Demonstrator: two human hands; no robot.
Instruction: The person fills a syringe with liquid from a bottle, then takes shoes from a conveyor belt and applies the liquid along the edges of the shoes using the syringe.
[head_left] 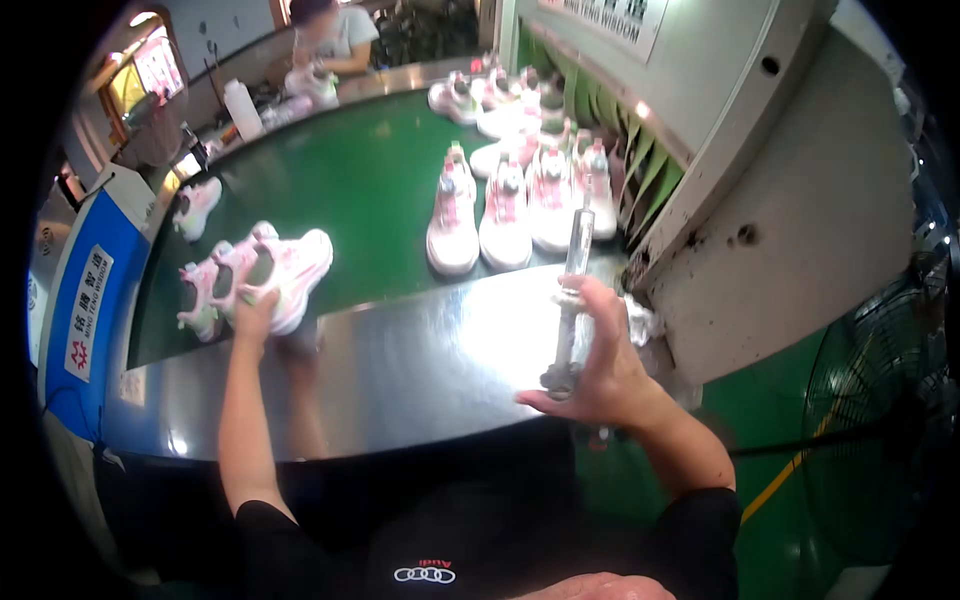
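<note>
My left hand [256, 312] is closed on a pink-and-white shoe [300, 275] at the left of the green belt, its sole facing right. More pink shoes [203, 290] lean right beside it on the left. In my right hand [602, 365], over the metal edge, is a clear syringe-like tube [577, 250] with its thin tip pointing up and away. The fingers wrap round its lower part. Beyond the tube stand rows of white-and-pink shoes [506, 215], toes toward me.
The green belt [350, 170] curves behind a metal rim [420, 360]. A white bottle [242, 110] and a person [335, 45] holding a shoe are at the far side. A machine housing [760, 220] stands right, near a black fan [870, 420]; a blue panel [85, 300] is left.
</note>
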